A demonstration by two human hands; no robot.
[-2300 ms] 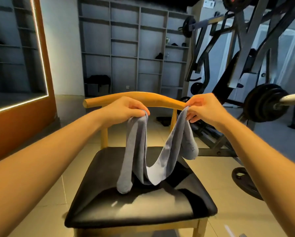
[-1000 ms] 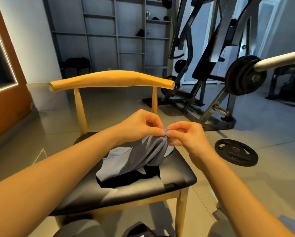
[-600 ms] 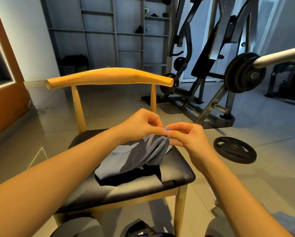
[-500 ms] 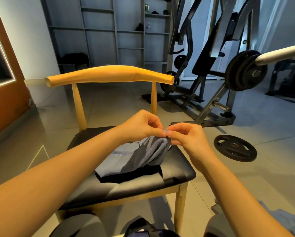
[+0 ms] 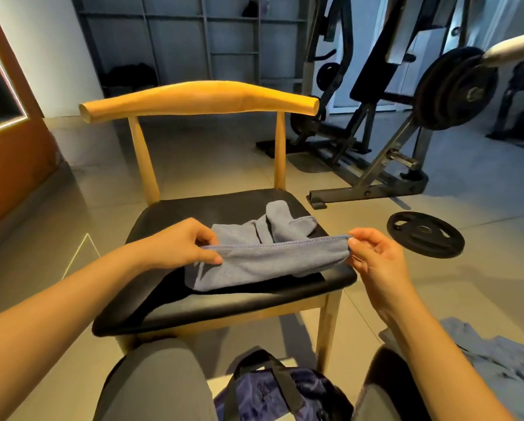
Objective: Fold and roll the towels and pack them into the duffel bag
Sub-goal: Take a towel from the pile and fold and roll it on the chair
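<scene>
A blue-grey towel (image 5: 266,256) lies over the black seat of a wooden chair (image 5: 233,302), its near hem stretched taut between my hands. My left hand (image 5: 184,243) pinches the hem's left end. At the hem's right corner my right hand (image 5: 373,253) pinches with thumb and fingertips. The towel's far part is bunched toward the seat's back. A dark blue duffel bag (image 5: 282,393) with black handles sits on the floor between my knees, at the bottom of the view. More blue towel cloth (image 5: 497,363) lies on the floor at the lower right.
The chair's curved backrest (image 5: 199,100) rises behind the seat. A loose weight plate (image 5: 424,233) lies on the floor to the right. A weight machine with a loaded bar (image 5: 455,86) stands at the right rear. Grey shelves line the back wall.
My hands, which met at one point on the bunched towel, have moved apart and pulled its hem straight. The view has tilted down, showing the bag and my knees.
</scene>
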